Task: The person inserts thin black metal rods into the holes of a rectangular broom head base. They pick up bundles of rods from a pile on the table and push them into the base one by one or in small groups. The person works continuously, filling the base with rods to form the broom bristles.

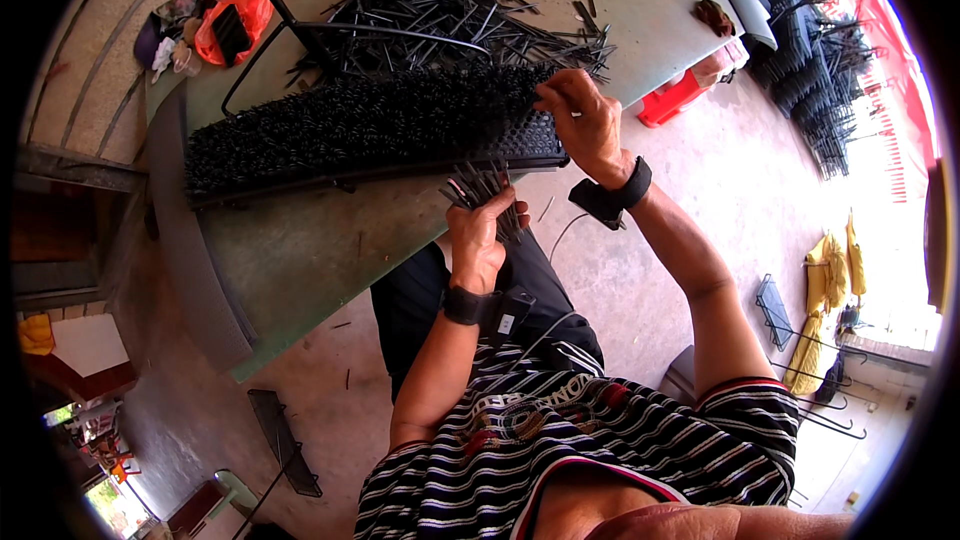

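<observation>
A long black rack (350,135) lies along the table, its top thick with short upright black strips. Only at its right end does a bare perforated patch (537,143) show. My left hand (478,240) is closed around a bunch of thin dark strips (482,183), fanned out just in front of the rack's near edge. My right hand (590,130) is over the rack's right end, thumb and fingers pinched together; whatever they hold is too small to make out. Behind the rack a large heap of loose black strips (430,10) is spread out.
The green-topped table (290,260) has a bent black metal stand (295,25) rising at its far left. An orange bag (235,25) sits beyond it. A red stool (665,100) stands past the right edge; stacked black racks (810,65) are farther right. Another rack (285,440) is at lower left.
</observation>
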A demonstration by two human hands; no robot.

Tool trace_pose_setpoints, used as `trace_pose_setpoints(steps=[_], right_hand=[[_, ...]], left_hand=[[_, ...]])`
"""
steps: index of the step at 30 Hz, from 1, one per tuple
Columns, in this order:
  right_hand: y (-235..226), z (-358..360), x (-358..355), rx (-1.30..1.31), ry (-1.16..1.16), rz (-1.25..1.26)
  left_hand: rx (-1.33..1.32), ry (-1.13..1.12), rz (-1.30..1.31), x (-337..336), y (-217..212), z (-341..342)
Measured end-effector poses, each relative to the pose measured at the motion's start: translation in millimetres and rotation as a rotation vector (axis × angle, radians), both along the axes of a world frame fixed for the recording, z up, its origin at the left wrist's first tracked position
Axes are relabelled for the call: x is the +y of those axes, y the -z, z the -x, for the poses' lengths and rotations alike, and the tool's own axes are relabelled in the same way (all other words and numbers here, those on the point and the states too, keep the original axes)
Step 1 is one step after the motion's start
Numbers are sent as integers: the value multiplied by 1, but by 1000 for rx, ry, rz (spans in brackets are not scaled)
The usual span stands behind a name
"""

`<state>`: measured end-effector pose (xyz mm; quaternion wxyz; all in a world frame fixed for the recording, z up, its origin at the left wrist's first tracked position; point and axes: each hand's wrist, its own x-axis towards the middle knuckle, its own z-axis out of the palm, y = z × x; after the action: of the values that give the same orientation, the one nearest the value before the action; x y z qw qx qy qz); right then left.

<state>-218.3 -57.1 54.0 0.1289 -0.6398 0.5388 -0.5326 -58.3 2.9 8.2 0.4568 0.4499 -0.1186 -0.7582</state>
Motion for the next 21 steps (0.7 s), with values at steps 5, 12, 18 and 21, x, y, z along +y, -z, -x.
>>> trace_pose_setpoints(steps=[5,12,18,21], right_hand=[[4,2,-3,179,-37,39],[-2,2,5,479,-30,61],[-16,-1,27,65,-287,-741],[-16,4,24,-270,-137,-564]], left_hand=[[-17,-6,9,-1,-1,0],[-26,5,36,0,-8,2],[43,67,100,1,-8,8],[68,67,122,4,-9,9]])
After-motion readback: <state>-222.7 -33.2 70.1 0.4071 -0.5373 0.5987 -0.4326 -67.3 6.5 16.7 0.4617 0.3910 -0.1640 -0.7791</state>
